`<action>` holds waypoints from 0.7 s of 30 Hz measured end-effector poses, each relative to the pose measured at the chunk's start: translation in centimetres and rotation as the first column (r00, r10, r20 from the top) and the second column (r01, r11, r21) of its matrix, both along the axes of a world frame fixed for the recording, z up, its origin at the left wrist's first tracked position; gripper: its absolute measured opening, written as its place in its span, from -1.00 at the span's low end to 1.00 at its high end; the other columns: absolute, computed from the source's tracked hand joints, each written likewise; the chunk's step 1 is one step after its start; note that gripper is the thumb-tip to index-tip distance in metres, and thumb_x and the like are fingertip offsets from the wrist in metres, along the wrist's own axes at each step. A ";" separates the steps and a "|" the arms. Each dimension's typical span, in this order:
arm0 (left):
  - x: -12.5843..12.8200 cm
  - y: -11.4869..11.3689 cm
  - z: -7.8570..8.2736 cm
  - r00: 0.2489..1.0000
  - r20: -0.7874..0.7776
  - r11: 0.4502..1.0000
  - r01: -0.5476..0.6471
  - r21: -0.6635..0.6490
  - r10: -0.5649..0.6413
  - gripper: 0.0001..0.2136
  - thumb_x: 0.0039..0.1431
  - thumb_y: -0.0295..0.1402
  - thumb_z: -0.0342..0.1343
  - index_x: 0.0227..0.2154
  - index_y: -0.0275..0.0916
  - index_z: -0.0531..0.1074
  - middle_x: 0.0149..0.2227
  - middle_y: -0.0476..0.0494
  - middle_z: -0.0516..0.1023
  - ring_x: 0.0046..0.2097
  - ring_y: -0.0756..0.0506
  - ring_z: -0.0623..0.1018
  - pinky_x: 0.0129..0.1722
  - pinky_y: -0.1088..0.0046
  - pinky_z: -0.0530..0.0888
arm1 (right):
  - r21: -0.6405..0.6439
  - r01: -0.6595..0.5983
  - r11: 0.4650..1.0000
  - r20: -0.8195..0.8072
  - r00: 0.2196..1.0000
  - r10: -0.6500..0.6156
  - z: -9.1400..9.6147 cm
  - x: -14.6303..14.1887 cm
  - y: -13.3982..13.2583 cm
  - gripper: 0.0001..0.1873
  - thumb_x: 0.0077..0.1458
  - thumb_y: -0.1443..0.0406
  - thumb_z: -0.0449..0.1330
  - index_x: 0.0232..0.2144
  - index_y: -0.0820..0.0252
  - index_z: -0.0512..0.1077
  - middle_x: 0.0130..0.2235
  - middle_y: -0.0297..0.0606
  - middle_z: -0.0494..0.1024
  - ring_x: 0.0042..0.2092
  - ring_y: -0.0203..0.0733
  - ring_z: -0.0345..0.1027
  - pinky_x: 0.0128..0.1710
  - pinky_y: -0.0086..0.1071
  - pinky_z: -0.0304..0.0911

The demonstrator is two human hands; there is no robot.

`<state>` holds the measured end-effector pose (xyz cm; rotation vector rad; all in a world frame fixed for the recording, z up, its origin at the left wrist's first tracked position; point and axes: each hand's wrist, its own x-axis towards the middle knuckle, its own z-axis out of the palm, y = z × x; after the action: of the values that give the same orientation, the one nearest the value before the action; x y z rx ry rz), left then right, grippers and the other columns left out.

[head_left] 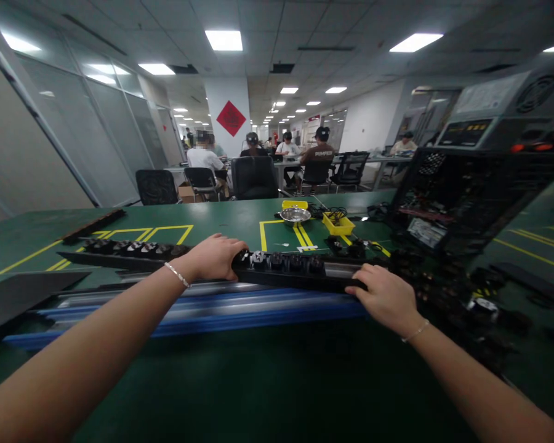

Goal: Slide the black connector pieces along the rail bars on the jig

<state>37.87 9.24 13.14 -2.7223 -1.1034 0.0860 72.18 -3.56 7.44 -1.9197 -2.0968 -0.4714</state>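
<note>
A long black strip (286, 264) studded with small dark parts lies across the green table, resting on a blue and grey rail (212, 307). My left hand (215, 257) is curled over the strip near its middle, fingers wrapped on its far edge. At the strip's right end, my right hand (385, 295) grips its near edge with bent fingers. Both wrists wear thin bracelets.
A metal bowl (295, 215) and yellow trays (338, 223) sit further back on the green table (212, 224). An open black computer case (461, 197) stands at the right, loose dark parts before it. Black panels lie at the left. Several people sit at far desks.
</note>
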 end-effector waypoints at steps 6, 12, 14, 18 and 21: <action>0.3 -7.6 0.8 0.999 0.023 0.996 -0.023 -0.090 0.025 -0.32 -0.29 -0.07 0.22 0.00 -0.09 0.26 -0.11 -0.12 0.46 -0.14 -0.19 0.46 -0.22 0.37 0.35 | -0.031 -0.032 0.999 -0.134 0.991 0.028 -2.0 1.4 -6.8 -0.80 0.04 0.14 0.05 -0.48 0.06 0.39 -0.35 -0.32 0.42 -0.27 -0.20 0.28 -0.36 -0.35 0.09; 0.9 -13.8 0.0 0.996 -0.009 0.984 -0.090 -0.152 0.090 -0.35 -0.25 -0.10 0.22 0.00 -0.10 0.27 -0.07 -0.14 0.44 -0.06 -0.21 0.44 -0.11 0.32 0.35 | -0.091 -0.037 0.995 -0.196 0.980 0.019 -4.1 1.6 -11.4 -0.86 0.02 0.20 0.07 -0.48 0.04 0.40 -0.33 -0.35 0.44 -0.26 -0.21 0.30 -0.34 -0.33 0.14; 1.1 -15.2 -0.6 0.994 -0.026 0.981 -0.110 -0.159 0.108 -0.36 -0.24 -0.11 0.22 0.00 -0.10 0.27 -0.07 -0.14 0.44 -0.07 -0.21 0.45 -0.12 0.32 0.36 | -0.120 -0.049 0.992 -0.212 0.977 0.023 -4.7 1.9 -12.2 -0.87 0.01 0.20 0.08 -0.46 0.04 0.40 -0.32 -0.36 0.44 -0.25 -0.20 0.30 -0.32 -0.33 0.14; 1.5 -17.1 -2.4 0.993 -0.028 0.984 -0.115 -0.139 0.112 -0.36 -0.23 -0.11 0.22 0.00 -0.12 0.25 -0.07 -0.16 0.44 -0.09 -0.22 0.46 -0.16 0.31 0.38 | -0.166 -0.076 0.983 -0.222 0.974 0.037 -5.8 2.6 -13.2 -0.86 0.02 0.20 0.07 -0.47 0.04 0.41 -0.31 -0.36 0.45 -0.24 -0.20 0.31 -0.32 -0.34 0.15; 2.0 -17.7 -3.9 0.992 -0.033 0.983 -0.123 -0.140 0.120 -0.31 -0.27 -0.07 0.24 0.01 -0.12 0.24 -0.08 -0.15 0.43 -0.09 -0.22 0.46 -0.19 0.32 0.39 | -0.162 -0.094 0.982 -0.211 0.976 0.058 -6.5 3.4 -13.6 -0.85 0.02 0.20 0.07 -0.48 0.05 0.41 -0.31 -0.35 0.45 -0.24 -0.20 0.32 -0.33 -0.34 0.15</action>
<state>39.92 -8.43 9.26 -2.7655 -1.3027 0.2237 75.60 -17.17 0.89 -1.8774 -2.1242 -0.0726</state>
